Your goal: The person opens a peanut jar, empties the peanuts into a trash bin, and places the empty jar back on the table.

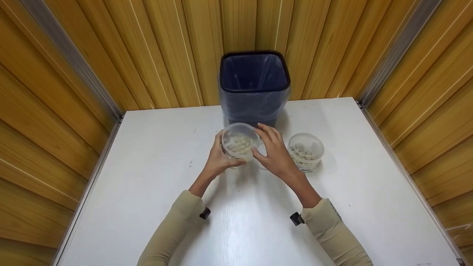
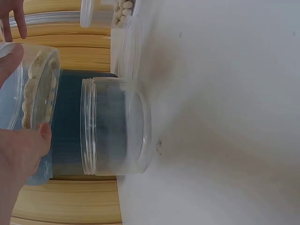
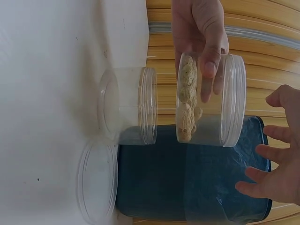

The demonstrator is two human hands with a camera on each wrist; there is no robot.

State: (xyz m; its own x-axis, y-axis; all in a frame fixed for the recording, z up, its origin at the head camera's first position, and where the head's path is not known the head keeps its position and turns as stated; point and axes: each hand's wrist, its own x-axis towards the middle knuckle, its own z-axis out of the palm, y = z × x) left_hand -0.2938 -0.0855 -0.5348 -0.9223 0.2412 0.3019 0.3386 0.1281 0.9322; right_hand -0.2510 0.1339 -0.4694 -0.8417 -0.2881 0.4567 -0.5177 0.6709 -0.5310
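Sleeves (image 1: 177,218) nearest me, at the bottom of the head view, and beyond them both hands are up! Left hand (image 1: 218,159): fingers curled round a clear tub (image 3: 213,122), held off the counter (image 1: 159,159), close to upright. Peanuts (image 3: 187,98) lie along its bottom. Right hand (image 1: 273,151): fingers spread just beside that tub, gripping nothing; whether a tip brushes the plastic, I can't tell. Below the tub, an empty jar (image 3: 126,105) stands on the counter, a loose lid (image 3: 97,183) lying next to it. Off to the right sits a second tub (image 1: 308,164) of pale pieces. Behind them, a bag-lined bin (image 1: 255,105), and then panelled wall (image 1: 166,55).

My call: this is the lift-and-steady step, the peanuts above the jar and none in it. If a pour is meant, the next move calls for a firm left hold, right fingers on the rim, and a slow tilt.
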